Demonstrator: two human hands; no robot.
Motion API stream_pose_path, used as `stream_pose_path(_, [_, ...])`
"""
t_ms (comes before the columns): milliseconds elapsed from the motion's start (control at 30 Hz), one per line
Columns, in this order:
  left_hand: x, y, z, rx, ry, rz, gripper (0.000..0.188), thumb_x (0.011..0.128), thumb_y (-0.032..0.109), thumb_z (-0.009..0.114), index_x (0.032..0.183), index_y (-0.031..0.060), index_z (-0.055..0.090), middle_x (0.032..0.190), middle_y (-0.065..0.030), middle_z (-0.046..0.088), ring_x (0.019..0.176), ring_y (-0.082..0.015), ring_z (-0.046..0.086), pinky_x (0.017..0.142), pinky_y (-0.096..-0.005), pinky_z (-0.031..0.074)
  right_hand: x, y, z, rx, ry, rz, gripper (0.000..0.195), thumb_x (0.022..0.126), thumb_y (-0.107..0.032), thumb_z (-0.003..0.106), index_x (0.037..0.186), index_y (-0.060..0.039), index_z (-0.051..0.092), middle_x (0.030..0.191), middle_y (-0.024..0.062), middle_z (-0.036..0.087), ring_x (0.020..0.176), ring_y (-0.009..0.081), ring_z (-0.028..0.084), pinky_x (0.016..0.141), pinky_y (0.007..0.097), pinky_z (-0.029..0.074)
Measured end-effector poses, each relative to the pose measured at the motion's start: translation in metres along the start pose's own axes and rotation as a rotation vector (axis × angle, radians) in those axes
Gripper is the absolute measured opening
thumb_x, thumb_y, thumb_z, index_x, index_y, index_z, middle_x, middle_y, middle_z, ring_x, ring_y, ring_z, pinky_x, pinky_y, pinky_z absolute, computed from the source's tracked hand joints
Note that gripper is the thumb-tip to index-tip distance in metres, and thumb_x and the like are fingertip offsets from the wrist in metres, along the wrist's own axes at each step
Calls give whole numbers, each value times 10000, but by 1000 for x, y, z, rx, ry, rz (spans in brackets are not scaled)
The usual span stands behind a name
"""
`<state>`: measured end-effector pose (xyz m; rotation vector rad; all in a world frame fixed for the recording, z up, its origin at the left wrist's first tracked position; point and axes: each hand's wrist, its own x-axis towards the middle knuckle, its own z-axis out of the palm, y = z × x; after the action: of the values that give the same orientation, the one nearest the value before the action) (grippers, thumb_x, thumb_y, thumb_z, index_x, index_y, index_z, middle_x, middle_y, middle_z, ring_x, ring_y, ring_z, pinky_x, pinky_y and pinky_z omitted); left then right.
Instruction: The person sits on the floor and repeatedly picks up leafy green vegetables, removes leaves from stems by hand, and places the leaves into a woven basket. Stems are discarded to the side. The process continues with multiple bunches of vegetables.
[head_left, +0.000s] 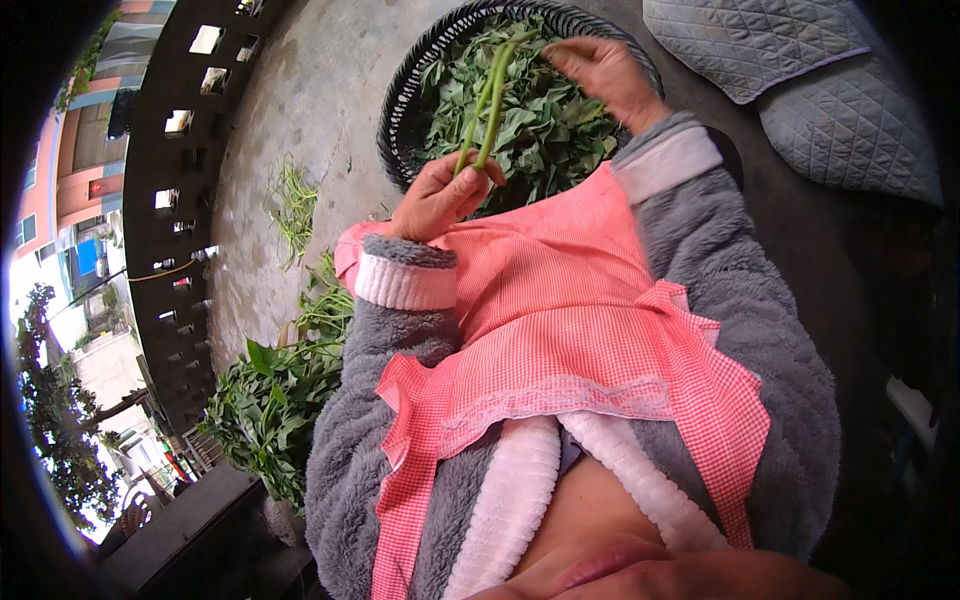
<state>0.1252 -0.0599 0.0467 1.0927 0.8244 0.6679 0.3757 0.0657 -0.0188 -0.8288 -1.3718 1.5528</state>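
Note:
Between the thumb and fingers of my left hand (442, 195) are a few long green leaf stalks (493, 105), pointing up and away from me. They look bare of leaves along most of their length. My right hand (600, 75), slightly blurred, is held above the right side of a dark woven plastic basket (394, 97). Its fingers are bent, and I cannot tell whether anything is pinched in them. Loose green leaves (525, 127) fill much of the basket. A red-and-white checked apron (547, 300) covers my lap.
On the concrete floor (322, 45) to the left lies a small heap of thin green stalks (292, 206). A large leafy bunch of greens (277, 405) rests beside my left arm. Grey quilted fabric (847, 112) lies at the upper right. A pierced dark wall (169, 150) runs along the left.

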Motion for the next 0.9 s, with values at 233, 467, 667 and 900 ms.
stream_pose_path(233, [6,-58,22,-502,-131,34,321,890,335,497,937,18,517,600,22,381,483,-63,323,441,-216,235,-13,1,47,757,-372,101,463,819,-106,604,1244,-19,443,983,58,606,525,-19,352,432,109,279])
stream_pose_path(467, [21,-58,29,-171,406,220,431,828,230,616,1178,42,448,771,-9,494,640,-95,485,567,-209,419,-11,-2,52,387,-307,87,301,873,-139,545,1153,-31,537,809,-35,561,521,-12,344,442,117,271])
stream_pose_path(667, [29,-67,10,585,751,347,140,863,144,552,921,17,567,694,-50,527,623,-103,499,560,-255,416,-4,6,63,-293,-154,-78,195,879,-165,537,1033,-71,611,770,-12,587,628,58,487,583,211,423])
stream_pose_path(900, [-14,-44,-5,63,854,239,247,933,260,439,766,80,467,574,41,382,467,-62,394,452,-220,387,44,15,-24,-1073,466,-92,238,855,-324,498,921,-146,642,798,158,631,735,338,611,616,423,477])
